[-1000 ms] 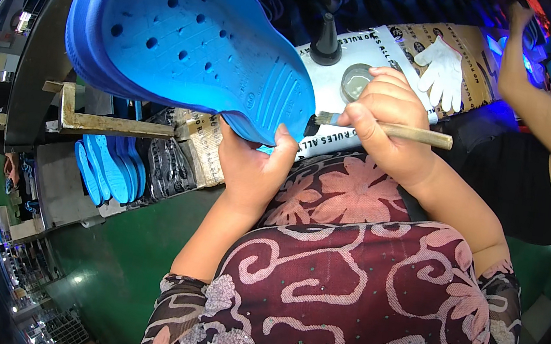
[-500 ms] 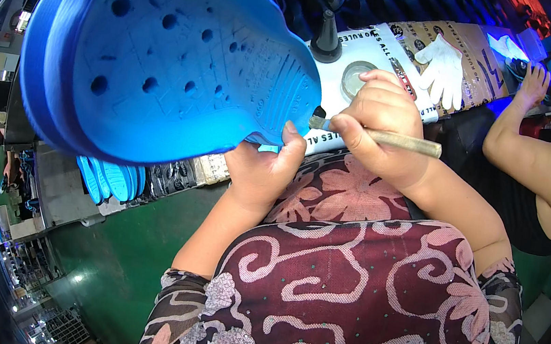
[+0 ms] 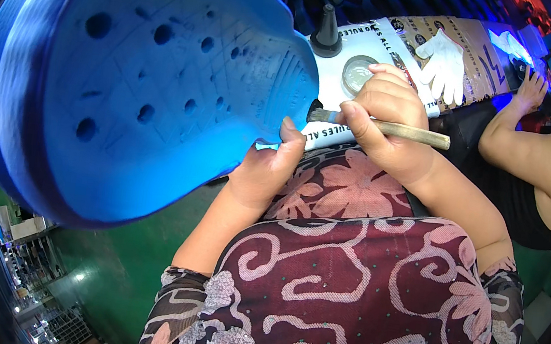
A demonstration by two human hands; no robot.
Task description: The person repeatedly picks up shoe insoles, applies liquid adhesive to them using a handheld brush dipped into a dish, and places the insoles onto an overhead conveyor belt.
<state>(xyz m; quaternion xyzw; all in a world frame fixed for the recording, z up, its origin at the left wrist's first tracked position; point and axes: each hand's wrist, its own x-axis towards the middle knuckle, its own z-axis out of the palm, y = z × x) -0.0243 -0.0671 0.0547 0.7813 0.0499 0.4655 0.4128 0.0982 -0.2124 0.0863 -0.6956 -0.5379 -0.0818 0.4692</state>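
Left hand (image 3: 266,160) is gripping the blue clog (image 3: 156,82) by the lower rim near its narrow end, thumb showing on the near side, other fingers hiding behind. Clog is hanging in the air at upper left, tilting, its wide holed end pointing left and its ridged narrow end pointing right. Right hand (image 3: 389,114) is closing round a wooden-handled brush (image 3: 411,133), handle sticking out to the right, bristles sitting at the narrow end's rim by a small dark patch (cannot tell if they're pressing). Glass dish (image 3: 356,76) is standing just beyond the right hand on a white printed sheet (image 3: 332,72); a black cone-shaped thing (image 3: 326,35) is standing nearby, upright. White glove (image 3: 443,69) is lying farther right, partly over brown cardboard (image 3: 479,52). Co-worker's bare arm (image 3: 533,145) is reaching in at far right.
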